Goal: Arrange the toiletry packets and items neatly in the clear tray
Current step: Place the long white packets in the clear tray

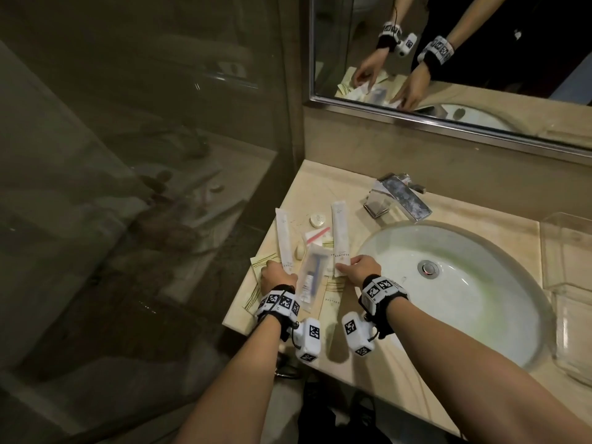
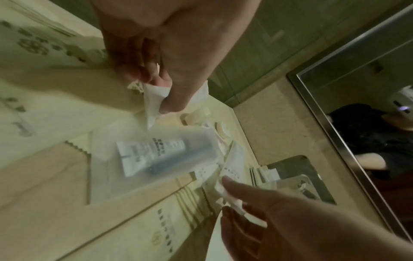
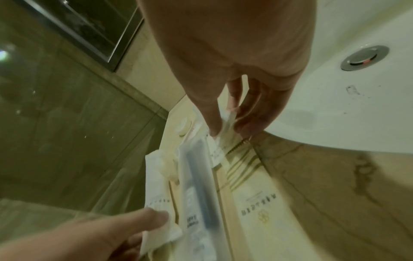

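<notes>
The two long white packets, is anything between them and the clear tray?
Yes. The sink basin lies between them. The left hand and right hand pinch the long white packets on its left; the clear tray stands on its right.

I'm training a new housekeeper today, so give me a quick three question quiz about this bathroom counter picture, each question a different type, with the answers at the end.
1. True or false: the clear tray already holds the toiletry packets.
2. Multiple choice: what does the left hand pinch? A) the round soap B) the near end of a long white packet C) the faucet
3. Fill in: the frosted pouch with a tube and a dark-handled item lies ____ the two hands.

Key:
1. False. The tray stands past the sink, with no packets in it.
2. B. The right hand pinches the other long white packet.
3. Between.
</notes>
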{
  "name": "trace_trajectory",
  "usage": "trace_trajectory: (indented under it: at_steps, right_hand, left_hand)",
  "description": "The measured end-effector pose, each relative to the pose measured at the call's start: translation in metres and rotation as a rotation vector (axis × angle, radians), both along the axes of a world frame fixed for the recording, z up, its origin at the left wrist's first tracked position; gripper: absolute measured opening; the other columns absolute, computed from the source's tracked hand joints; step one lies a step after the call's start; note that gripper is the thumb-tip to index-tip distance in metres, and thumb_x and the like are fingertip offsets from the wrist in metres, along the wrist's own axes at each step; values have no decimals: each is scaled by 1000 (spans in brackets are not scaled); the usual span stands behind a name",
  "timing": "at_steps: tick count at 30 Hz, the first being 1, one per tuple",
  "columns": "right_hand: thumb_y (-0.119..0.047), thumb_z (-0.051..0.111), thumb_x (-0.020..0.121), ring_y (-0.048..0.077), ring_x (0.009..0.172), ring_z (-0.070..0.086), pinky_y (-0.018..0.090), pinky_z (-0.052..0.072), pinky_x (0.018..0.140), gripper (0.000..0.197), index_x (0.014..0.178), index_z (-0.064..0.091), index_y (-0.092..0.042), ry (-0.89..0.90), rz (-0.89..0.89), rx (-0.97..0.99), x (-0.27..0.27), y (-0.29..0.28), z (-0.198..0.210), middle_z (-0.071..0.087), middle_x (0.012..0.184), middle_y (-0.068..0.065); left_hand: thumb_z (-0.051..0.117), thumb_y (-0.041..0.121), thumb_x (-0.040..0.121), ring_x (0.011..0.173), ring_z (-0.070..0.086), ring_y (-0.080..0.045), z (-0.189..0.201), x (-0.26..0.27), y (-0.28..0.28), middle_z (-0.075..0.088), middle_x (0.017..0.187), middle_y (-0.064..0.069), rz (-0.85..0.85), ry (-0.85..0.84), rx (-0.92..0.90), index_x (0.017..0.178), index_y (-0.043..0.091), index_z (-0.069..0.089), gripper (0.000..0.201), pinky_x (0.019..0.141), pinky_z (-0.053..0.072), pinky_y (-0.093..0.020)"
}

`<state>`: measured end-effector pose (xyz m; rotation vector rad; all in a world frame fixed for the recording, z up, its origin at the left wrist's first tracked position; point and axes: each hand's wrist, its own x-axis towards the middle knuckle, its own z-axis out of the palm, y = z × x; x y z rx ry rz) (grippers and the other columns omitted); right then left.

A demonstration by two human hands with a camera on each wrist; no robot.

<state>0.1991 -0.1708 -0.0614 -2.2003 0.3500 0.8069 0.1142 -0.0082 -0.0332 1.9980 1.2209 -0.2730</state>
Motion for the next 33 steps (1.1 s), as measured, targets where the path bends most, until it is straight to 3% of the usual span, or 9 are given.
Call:
trace_trajectory:
  at_steps: [4,7,11,15,19,21,25,30,33]
  right_hand:
    - [-26,81,77,29,94,71,43,57,90,21,75,61,-18,49,-99,166,5,-7,-2,73,99,12]
    - [-14,80,79,33,93,72,45,59,86,20,86,61,-8,90,-197,319,6,-12,7,72,104,18]
    - [-3,74,83,23,71,67,25,61,61,23,99,58,-2,94,-295,521,6,-23,37,69,93,17]
    - [-1,75,81,20,73,60,20,58,57,24,98,58,-4,20,-260,635,7,-41,70,57,92,16]
    - [-1,76,80,15,76,66,20,58,66,33,110,64,-4,-31,-229,726,6,-67,109,60,83,5]
    - [-1,73,82,14,79,67,21,58,70,32,111,65,-12,-56,-212,778,5,-82,129,61,79,0]
    - [-2,68,87,17,84,67,21,58,72,33,118,65,-9,-96,-264,845,-3,-122,154,68,100,6]
    - [-9,63,92,19,92,65,29,58,84,32,125,64,-8,-147,-318,874,-18,-189,170,66,112,8]
    - [-13,59,95,20,100,65,28,59,85,34,129,61,-9,-135,-364,897,-28,-233,173,66,118,9]
  left_hand:
    - [69,13,80,87,66,-29,8,0,7,73,99,-12,28,-35,-117,94,3,73,18,70,46,-26]
    - [71,9,79,87,68,-30,14,0,11,72,98,-13,92,-79,-175,82,7,69,5,79,56,-33]
    - [72,6,76,76,68,-31,30,4,16,68,101,-17,162,-170,-190,69,18,51,25,72,60,-40]
    - [65,-4,80,60,57,-20,63,18,12,62,104,-18,127,-313,-287,89,8,50,22,38,47,-19]
    - [65,-12,80,71,67,-16,94,37,-10,67,109,-14,12,-436,-590,121,7,47,49,40,50,-19]
    - [68,-7,81,73,69,-15,107,47,-26,69,103,-10,-88,-453,-688,124,13,51,51,46,54,-22]
    - [66,16,89,49,54,-11,124,67,-70,63,90,-12,-216,-492,-728,121,9,55,35,45,51,-20]
    - [67,51,82,57,61,-11,136,83,-142,66,80,1,-269,-491,-852,105,17,62,42,50,52,-23]
    - [69,53,78,61,62,-11,136,88,-183,69,86,2,-231,-491,-955,109,17,63,48,46,45,-20]
